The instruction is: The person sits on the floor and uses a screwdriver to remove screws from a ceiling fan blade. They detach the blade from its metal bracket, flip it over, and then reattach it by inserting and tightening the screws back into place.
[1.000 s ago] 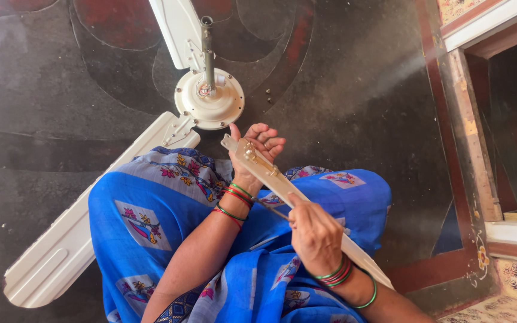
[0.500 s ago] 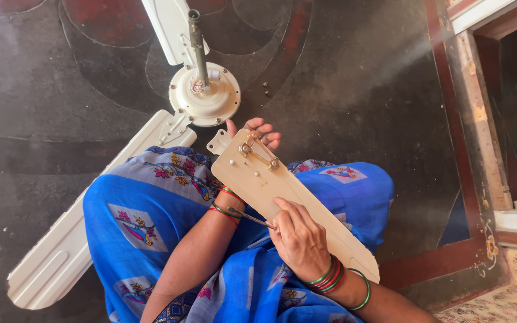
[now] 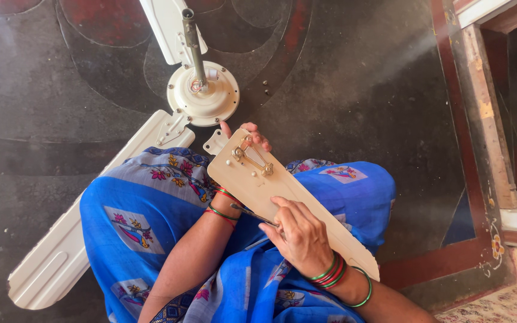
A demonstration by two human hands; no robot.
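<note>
A cream fan blade [image 3: 288, 194] lies flat-side up across my lap, with a brass bracket [image 3: 251, 154] at its far end. My left hand [image 3: 248, 133] reaches under that far end and grips it; only the fingertips show past the edge. My right hand [image 3: 299, 234] rests on the middle of the blade and holds a thin dark tool [image 3: 252, 214], apparently a screwdriver, whose tip lies at the blade's left edge. The ceiling fan motor [image 3: 203, 94] with its downrod [image 3: 191, 42] stands on the floor just beyond the blade.
Two other blades remain on the motor: one [image 3: 91, 230] runs to the lower left, one [image 3: 166, 24] to the top. Small screws [image 3: 265, 87] lie on the dark floor right of the motor. A doorway threshold [image 3: 480, 119] lies at the right.
The blade has turned from edge-on to flat-side up in my lap. My right hand slid up the blade toward its middle, now holding the thin tool.
</note>
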